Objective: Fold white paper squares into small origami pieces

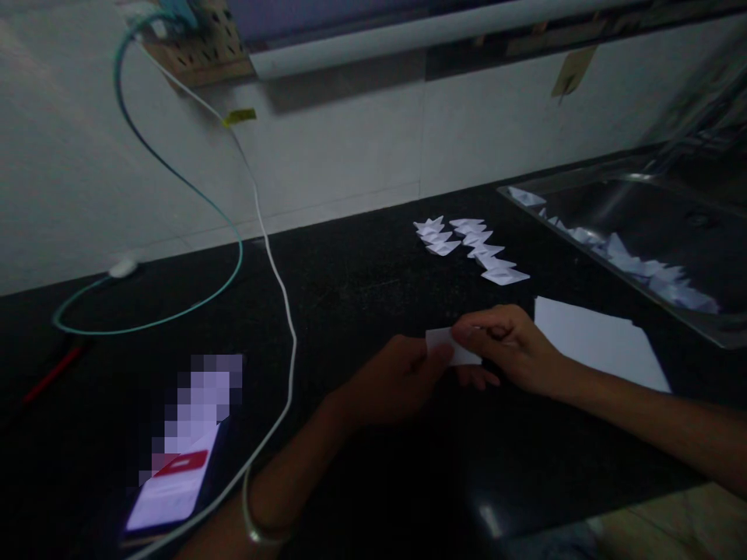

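Both my hands meet over a black countertop [362, 295] and pinch a small white piece of paper [449, 344] between them. My left hand [397, 381] grips its left end, fingers closed. My right hand [513, 346] holds its right side from above, fingers curled over it. A bangle sits on my left wrist. Just right of my right hand lies a stack of white paper sheets [601, 342].
Several small folded paper pieces [470, 245] lie in rows behind my hands. More folded pieces [636, 264] line the rim of a steel sink [677, 225] at right. A lit phone [180, 459], a white cable [280, 311] and a teal cable [175, 179] occupy the left.
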Demonstrator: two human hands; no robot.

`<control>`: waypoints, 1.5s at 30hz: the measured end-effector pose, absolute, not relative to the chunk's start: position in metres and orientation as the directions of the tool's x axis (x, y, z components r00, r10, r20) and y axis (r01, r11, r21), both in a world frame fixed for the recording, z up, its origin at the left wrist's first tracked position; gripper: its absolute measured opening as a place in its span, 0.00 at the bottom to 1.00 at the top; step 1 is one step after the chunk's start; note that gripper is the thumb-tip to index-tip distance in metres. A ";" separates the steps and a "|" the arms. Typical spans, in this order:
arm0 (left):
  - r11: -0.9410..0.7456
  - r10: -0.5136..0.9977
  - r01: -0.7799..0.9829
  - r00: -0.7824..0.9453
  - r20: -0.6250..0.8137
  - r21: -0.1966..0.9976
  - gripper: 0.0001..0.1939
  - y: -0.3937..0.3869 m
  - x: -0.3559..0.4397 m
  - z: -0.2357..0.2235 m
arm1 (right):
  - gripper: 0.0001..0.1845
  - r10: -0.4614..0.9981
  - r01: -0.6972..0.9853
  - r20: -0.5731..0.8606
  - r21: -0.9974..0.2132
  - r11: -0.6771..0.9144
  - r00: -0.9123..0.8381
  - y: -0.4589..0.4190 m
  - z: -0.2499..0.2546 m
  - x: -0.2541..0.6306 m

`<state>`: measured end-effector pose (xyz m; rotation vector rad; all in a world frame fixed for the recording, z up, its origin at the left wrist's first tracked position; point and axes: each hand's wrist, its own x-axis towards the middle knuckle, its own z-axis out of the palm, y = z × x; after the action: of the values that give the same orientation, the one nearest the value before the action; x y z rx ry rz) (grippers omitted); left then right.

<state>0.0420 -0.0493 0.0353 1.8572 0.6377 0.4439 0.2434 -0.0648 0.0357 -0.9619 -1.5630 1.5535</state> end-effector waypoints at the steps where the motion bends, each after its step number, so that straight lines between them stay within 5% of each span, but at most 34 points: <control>1: -0.290 0.615 0.221 0.789 0.005 0.931 0.30 -0.050 0.042 0.036 | 0.23 0.893 0.025 -0.017 -1.000 -0.007 -0.450 -0.064 0.036 0.243; 13: -0.074 0.736 0.225 0.670 -0.099 0.972 0.29 -0.050 0.044 0.032 | 0.21 0.876 0.218 -0.005 -0.969 0.114 -0.481 -0.063 0.035 0.246; 17: -0.014 0.794 0.203 0.597 -0.113 0.979 0.28 -0.049 0.045 0.029 | 0.15 0.903 0.373 0.241 -0.849 0.374 -0.357 -0.064 0.033 0.247; 22: 0.025 0.796 0.148 0.595 -0.109 0.989 0.25 -0.048 0.046 0.026 | 0.31 0.757 0.415 0.517 -0.634 0.652 -0.399 -0.065 0.030 0.246; 39: 0.088 0.785 0.053 0.611 -0.102 0.995 0.22 -0.040 0.042 0.023 | 0.19 0.648 0.368 0.544 -0.541 0.757 -0.533 -0.050 0.035 0.259; 45: 0.167 0.746 0.002 0.654 -0.127 0.986 0.21 -0.037 0.039 0.021 | 0.05 0.648 0.362 0.567 -0.542 0.758 -0.508 -0.043 0.035 0.266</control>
<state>0.0394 -0.0372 0.0208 1.3114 0.7103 0.5977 0.2661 -0.0434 0.0353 -0.7533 -2.1521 0.4559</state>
